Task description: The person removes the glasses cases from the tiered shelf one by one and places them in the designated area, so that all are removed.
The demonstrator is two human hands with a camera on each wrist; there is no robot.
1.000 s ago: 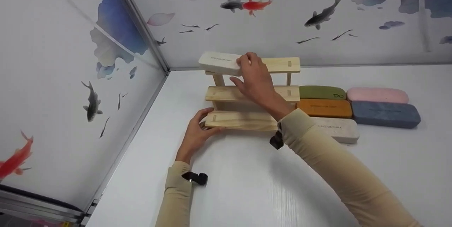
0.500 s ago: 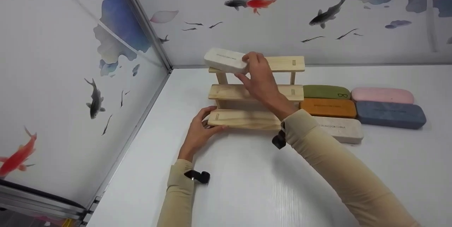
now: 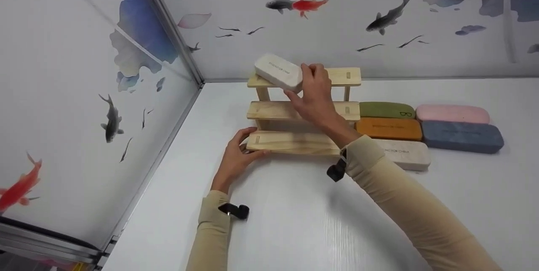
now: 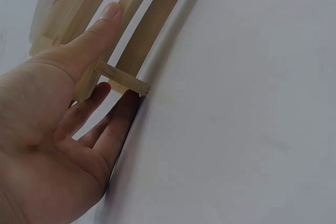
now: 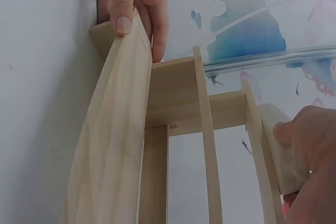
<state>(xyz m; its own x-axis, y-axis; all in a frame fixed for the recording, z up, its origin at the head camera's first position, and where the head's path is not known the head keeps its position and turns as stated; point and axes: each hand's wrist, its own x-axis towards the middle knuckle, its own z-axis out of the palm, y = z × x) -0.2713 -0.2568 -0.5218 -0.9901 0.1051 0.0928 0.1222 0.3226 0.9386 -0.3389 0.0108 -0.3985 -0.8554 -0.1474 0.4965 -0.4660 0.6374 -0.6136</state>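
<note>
A three-tier wooden shelf (image 3: 290, 141) stands on the white table near the back wall. At its lower left end my left hand (image 3: 234, 159) grips the bottom board, thumb (image 4: 100, 30) along the front and fingers behind. My right hand (image 3: 316, 96) holds a white glasses case (image 3: 276, 72) by its right end, thumb on the near side. The case lies at a slant over the left part of the top board (image 3: 340, 76); in the right wrist view the glasses case (image 5: 281, 148) appears against that board. Whether it rests fully on the board I cannot tell.
Right of the shelf lie several more glasses cases: green (image 3: 387, 110), pink (image 3: 452, 113), orange (image 3: 387, 129), blue (image 3: 462, 136) and another white case (image 3: 406, 154), partly behind my right sleeve. A patterned back wall (image 3: 236, 56) rises close behind the shelf, with a side wall (image 3: 76, 94) at left.
The held white case has shifted a little to the right and turned, its right end swinging toward me. My right hand moved right with it. The left hand keeps its place on the shelf.
</note>
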